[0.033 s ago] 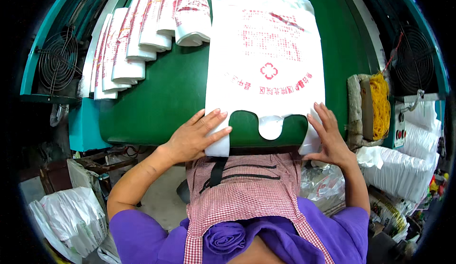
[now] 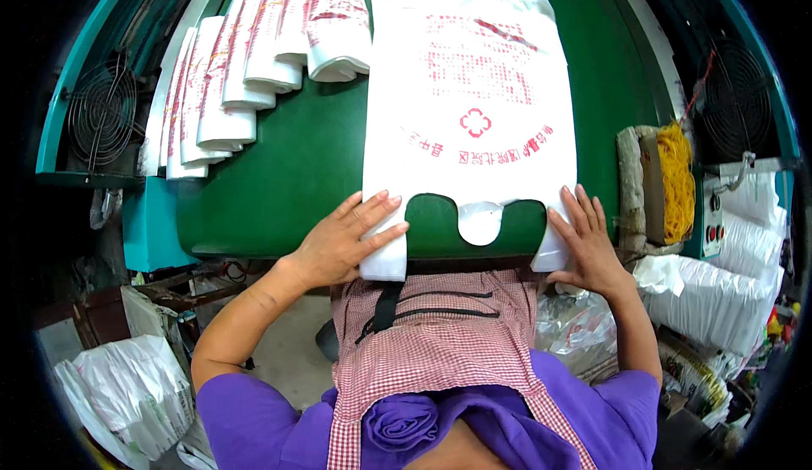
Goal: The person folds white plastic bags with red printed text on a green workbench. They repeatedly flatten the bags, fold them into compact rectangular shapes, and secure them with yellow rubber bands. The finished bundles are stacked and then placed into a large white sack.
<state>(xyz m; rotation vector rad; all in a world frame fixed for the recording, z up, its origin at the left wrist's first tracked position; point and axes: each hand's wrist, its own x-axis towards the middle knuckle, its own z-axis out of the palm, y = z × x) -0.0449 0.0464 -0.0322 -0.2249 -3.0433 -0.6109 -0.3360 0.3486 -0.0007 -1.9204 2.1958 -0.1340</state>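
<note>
Several fingers [image 2: 370,206] on white bag [image 2: 470,170], yellow strands [image 2: 675,184] in box [image 2: 650,189]

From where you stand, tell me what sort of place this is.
Probably a plastic-bag workshop: flat printed bags on a green table, rolled bags to their left, and yellow bands to the right.

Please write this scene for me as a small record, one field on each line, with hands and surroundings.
Left hand: spread, lying on the left strap
Right hand: spread, touching the right strap
White bag: flat, red-printed, straps toward the person; number of layers unclear
Surface: green table
Upper left: row of white bundles with red print
Right edge: box with yellow strands
Clothing: checked apron, purple top
</note>
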